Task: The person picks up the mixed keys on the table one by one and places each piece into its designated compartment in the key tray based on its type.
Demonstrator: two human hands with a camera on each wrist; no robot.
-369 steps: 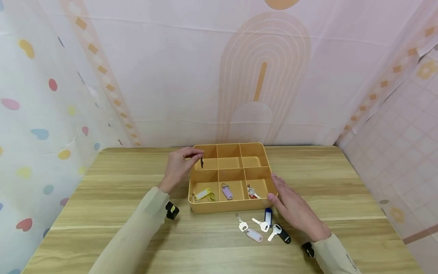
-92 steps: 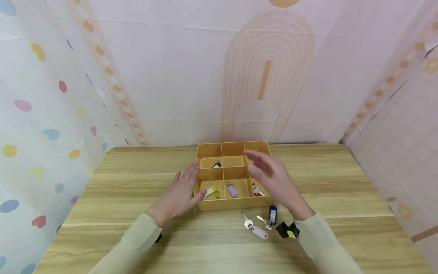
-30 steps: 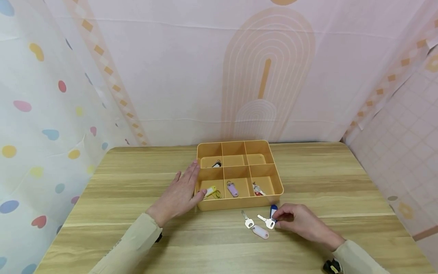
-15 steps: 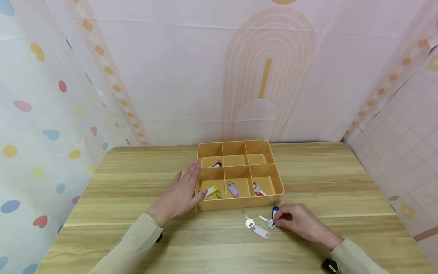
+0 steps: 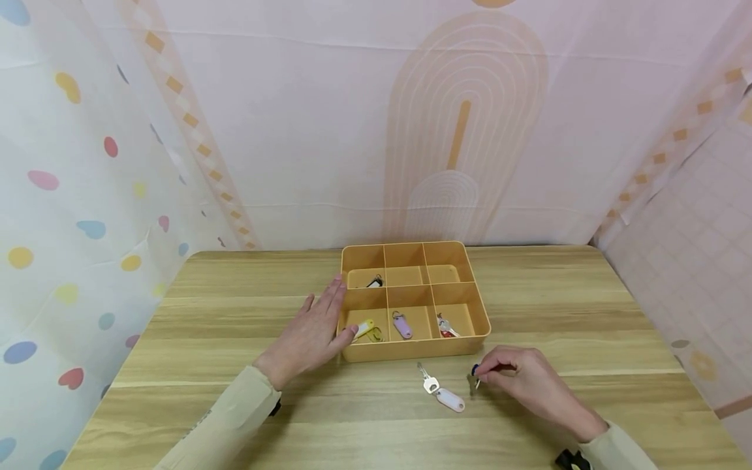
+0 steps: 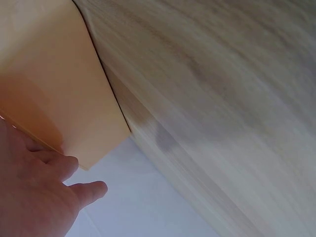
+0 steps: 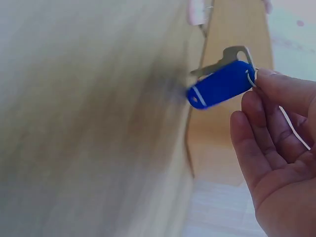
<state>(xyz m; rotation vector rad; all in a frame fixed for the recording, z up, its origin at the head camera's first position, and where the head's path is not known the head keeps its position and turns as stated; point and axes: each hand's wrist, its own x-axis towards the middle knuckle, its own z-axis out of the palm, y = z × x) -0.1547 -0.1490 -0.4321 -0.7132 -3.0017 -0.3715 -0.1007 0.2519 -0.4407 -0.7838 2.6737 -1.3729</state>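
My right hand (image 5: 525,382) pinches the ring of a key with a blue tag (image 7: 219,86) between thumb and forefinger. Key and tag hang from the fingertips over the table, in front of the box's right corner. My left hand (image 5: 308,329) lies with straight fingers along the left wall of an orange six-compartment box (image 5: 411,351), thumb at its front rim. Flat on the table between the hands is a key (image 5: 431,384) with a pale pink tag (image 5: 450,399).
Inside the box, a black-tagged key (image 5: 376,282) lies back left, a yellow tag (image 5: 364,328) front left, a purple tag (image 5: 402,325) front middle and a red-tagged key (image 5: 448,328) front right. A patterned cloth (image 5: 294,130) hangs behind the wooden table (image 5: 247,281).
The right hand has picked up the blue-tagged key by its ring. Earlier, black-tagged keys were held over the box's back left and lay on the table. The left hand has moved to the box's side.
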